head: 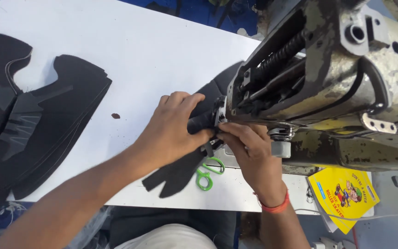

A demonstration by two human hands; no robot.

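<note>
While we feed the black cut piece (180,170) under the sewing machine (318,83), both hands pinch it.
Our left hand (171,131) and right hand (247,147) close on it; it looks soft, light, floppy, so we'd grip near the needle.

A flat, rectangular yellow package (344,196) lies tilted on the table's near right corner, just below the worn sewing machine (337,74). It carries a small colourful cartoon figure in the middle and a narrow blue strip along its left edge.
</note>
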